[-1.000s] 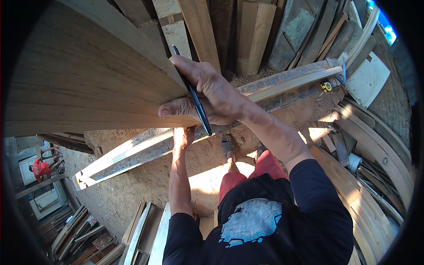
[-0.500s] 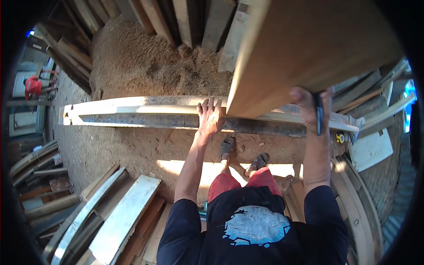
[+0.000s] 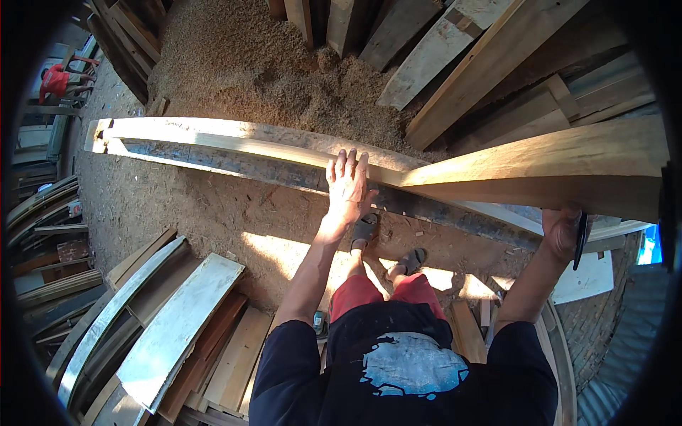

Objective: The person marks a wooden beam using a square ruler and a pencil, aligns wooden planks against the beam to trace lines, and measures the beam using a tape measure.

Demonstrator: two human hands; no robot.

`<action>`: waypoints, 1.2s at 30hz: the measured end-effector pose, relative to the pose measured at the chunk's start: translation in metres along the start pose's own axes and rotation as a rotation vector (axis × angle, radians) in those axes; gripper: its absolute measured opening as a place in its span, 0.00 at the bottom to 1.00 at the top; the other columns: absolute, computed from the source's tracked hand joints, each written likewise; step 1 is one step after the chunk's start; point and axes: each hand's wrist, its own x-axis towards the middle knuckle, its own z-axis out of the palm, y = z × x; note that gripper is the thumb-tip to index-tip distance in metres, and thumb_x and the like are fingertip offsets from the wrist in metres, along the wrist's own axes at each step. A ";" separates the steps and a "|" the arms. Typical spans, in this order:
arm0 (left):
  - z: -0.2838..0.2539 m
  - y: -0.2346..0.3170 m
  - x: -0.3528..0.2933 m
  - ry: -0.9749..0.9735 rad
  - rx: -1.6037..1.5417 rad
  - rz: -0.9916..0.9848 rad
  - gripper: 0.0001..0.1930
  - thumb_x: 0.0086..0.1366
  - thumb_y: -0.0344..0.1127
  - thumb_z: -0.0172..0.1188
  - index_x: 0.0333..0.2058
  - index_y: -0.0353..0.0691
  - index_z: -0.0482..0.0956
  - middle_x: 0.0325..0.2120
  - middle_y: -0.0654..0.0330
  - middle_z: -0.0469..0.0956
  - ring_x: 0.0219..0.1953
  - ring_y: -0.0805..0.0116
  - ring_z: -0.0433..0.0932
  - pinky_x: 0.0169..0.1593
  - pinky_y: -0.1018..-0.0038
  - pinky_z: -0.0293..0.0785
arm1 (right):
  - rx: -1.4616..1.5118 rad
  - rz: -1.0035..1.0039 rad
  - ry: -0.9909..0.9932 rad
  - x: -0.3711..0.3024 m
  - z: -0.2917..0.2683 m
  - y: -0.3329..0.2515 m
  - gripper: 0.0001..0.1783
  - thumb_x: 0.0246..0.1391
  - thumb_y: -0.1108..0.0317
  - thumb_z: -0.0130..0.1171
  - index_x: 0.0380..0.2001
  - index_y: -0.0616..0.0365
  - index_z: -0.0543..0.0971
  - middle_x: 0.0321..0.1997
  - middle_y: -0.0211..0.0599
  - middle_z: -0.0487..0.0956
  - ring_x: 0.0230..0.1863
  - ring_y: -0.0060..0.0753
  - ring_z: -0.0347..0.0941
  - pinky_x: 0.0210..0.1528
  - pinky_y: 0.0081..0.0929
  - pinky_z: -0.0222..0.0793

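A long, thick timber board (image 3: 540, 160) slants up toward me on the right. Its far end meets the middle of a long, narrow wooden bench or beam (image 3: 234, 157). My right hand (image 3: 561, 233) grips the board's lower edge, its fingers partly hidden. Beside that hand shows a slim dark object (image 3: 581, 241), its kind unclear. My left hand (image 3: 347, 186) lies with fingers stretched over a pale wooden strip (image 3: 284, 148) on the bench, left of the board's far end. The thumb stands apart from the fingers.
A sawdust heap (image 3: 270, 78) lies beyond the bench, with planks (image 3: 419, 78) leaning behind it. A white panel (image 3: 181, 323) and stacked boards (image 3: 238, 348) lie near left. Another person in red (image 3: 55, 82) is far left. A pale panel (image 3: 586, 277) lies at right.
The board has swung down and to the right, with my right hand moving right and lower on it. My left hand stays on the strip. My view has shifted slightly.
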 end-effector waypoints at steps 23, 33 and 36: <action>0.032 0.037 0.049 -0.205 -0.128 0.245 0.21 0.52 0.38 0.70 0.46 0.45 0.80 0.44 0.61 0.79 0.52 0.56 0.73 0.59 0.56 0.64 | -0.069 0.032 0.064 -0.014 -0.015 0.011 0.33 0.47 0.58 0.77 0.57 0.45 0.76 0.59 0.24 0.75 0.62 0.31 0.70 0.67 0.43 0.63; 0.011 0.020 0.024 -0.109 -0.097 0.142 0.43 0.50 0.39 0.75 0.64 0.43 0.65 0.63 0.46 0.62 0.66 0.43 0.58 0.67 0.46 0.50 | -0.010 0.034 0.091 -0.018 -0.011 0.007 0.34 0.47 0.59 0.78 0.58 0.45 0.76 0.59 0.25 0.76 0.64 0.32 0.68 0.69 0.44 0.62; 0.015 0.022 0.015 -0.116 -0.115 0.146 0.41 0.49 0.39 0.74 0.63 0.49 0.67 0.67 0.41 0.54 0.70 0.37 0.50 0.68 0.43 0.46 | -0.022 0.047 0.088 -0.019 -0.028 0.009 0.37 0.47 0.58 0.78 0.61 0.43 0.74 0.62 0.24 0.74 0.66 0.33 0.67 0.69 0.45 0.63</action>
